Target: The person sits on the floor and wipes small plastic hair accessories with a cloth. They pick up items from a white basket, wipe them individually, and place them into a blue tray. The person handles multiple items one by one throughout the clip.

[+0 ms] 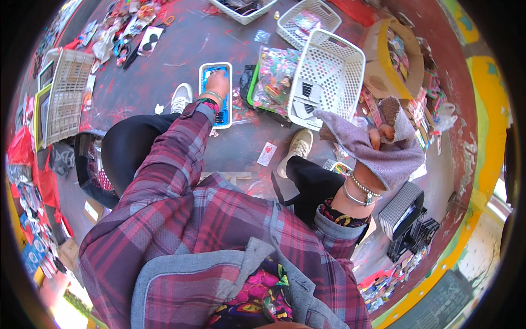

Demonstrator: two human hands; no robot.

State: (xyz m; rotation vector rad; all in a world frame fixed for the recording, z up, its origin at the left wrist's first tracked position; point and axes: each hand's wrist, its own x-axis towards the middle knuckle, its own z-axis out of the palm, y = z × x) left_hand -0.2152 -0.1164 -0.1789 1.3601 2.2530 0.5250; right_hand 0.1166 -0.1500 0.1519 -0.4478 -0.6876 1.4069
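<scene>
My left hand (218, 83) reaches down into a small white plastic basket (229, 107) on the floor. Blue packaged items and some dark pieces lie in that basket. The fingers point away from me and are partly hidden, so their grip does not show. Out to the right, my right hand (374, 139) holds a greyish-purple cloth (370, 158) that drapes over the hand and wrist. A large white perforated basket (328, 74) stands between the two hands, with black-and-white cards (307, 92) in it.
Beside the small basket, a green tray (251, 88) bears bags of colourful small goods (277, 70). A cardboard box (376, 68) stands back right. Loose goods (127, 28) lie in a heap back left. A tilted plastic crate (68, 96) stands left, a black-and-white box (400, 209) right.
</scene>
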